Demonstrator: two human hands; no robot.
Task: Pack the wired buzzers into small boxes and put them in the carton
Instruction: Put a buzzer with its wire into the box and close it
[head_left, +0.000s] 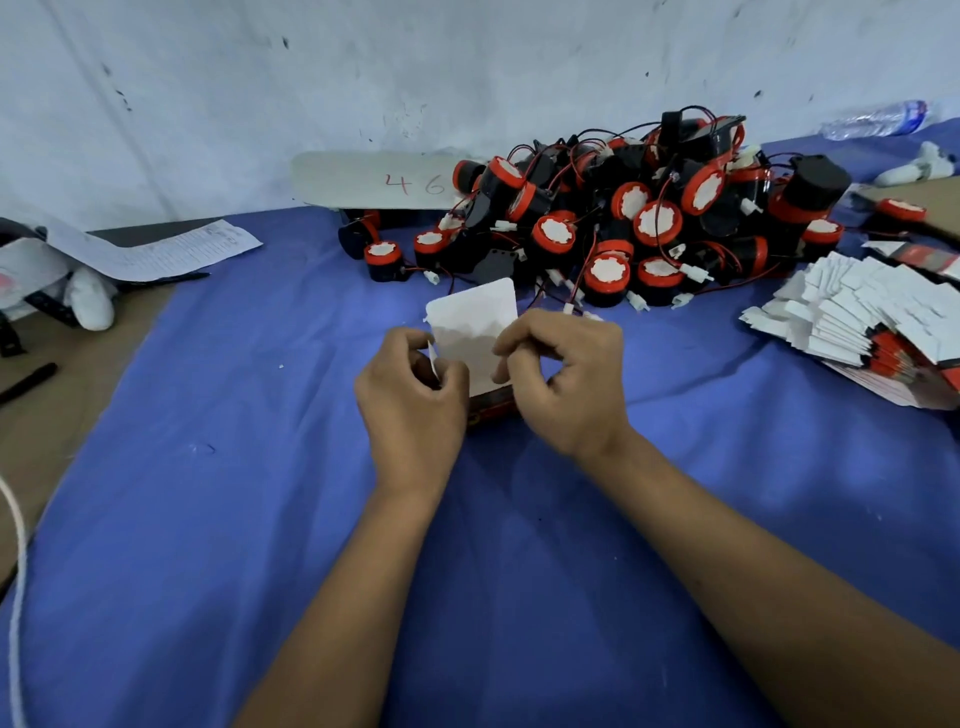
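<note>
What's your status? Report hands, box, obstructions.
Left hand and right hand both gripping the small box, top flap up. Buzzer pile just beyond. Nothing in the way.

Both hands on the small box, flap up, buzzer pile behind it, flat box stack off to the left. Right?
Not quite: the head view shows the flat box stack on the right. Both the left hand and right hand hold the small box, buzzer pile behind.

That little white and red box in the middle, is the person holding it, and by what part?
Yes. Both hands hold the small box: the left hand pinches its left side flap, the right hand grips its right edge, with the big white flap standing open.
</note>
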